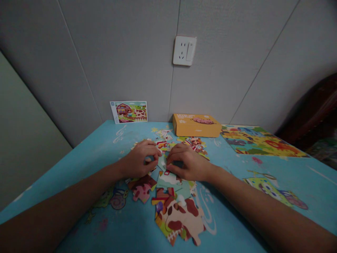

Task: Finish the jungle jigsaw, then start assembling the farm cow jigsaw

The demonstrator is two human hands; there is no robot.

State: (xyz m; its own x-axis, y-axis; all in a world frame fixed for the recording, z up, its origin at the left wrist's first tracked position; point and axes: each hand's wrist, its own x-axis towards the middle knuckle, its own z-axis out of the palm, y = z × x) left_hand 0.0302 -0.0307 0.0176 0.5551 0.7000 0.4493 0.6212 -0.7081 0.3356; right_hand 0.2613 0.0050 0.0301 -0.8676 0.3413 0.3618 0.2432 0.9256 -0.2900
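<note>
Both hands, left hand [139,162] and right hand [188,164], are pinching puzzle pieces [162,162] half-closed on the tabletop [79,165]; pressing misaligned tabs risks bending them.

An orange box [196,125] sits on the blue table [79,165] by the wall. A farm picture card [129,111] leans against the wall, under a white socket [184,51].

Head camera, close, looks forward-down over blue table [79,158] toward wall [118,52].
</note>
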